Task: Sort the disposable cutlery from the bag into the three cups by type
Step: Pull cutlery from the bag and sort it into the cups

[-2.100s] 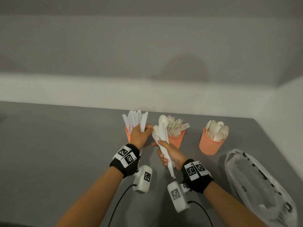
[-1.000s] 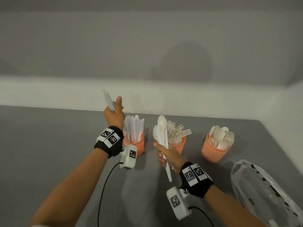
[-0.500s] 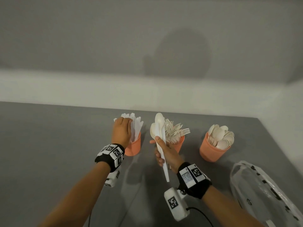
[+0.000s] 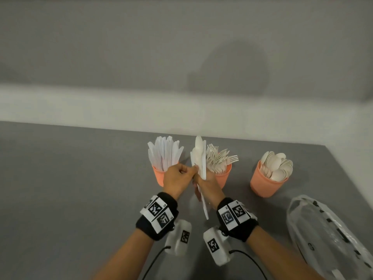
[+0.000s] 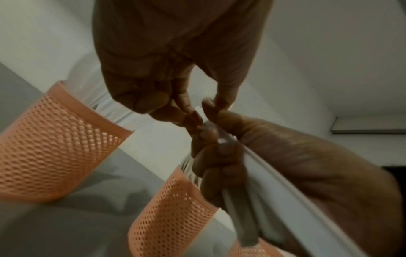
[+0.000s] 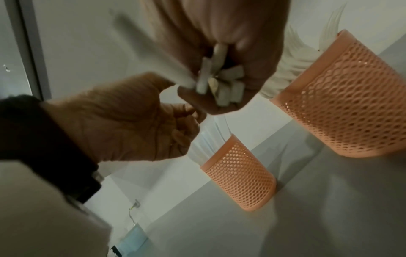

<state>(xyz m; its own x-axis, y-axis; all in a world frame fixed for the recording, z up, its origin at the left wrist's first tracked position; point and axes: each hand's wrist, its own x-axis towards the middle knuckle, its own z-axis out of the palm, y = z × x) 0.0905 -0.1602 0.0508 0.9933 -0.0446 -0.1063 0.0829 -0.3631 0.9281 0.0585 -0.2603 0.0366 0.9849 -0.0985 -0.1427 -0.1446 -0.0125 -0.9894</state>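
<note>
Gripped in the right hand is a bundle of white disposable cutlery, held upright between the knife cup and the fork cup; smooth spoon bowls are seen at its top and squared handle ends below the curled fingers. One flat piece at the bundle's edge is pinched by the thumb and fingertips of the left hand. Three salmon-orange cups with a perforated mesh texture stand in a row on the matte grey table: the knife cup is packed with flat white blades, the fork cup with tined forks, the spoon cup with oval bowls. A crinkled translucent plastic bag with black printing, too blurred to be read, lies to the right. Black wristbands bearing square black-and-white coded tags are worn on both wrists.
</note>
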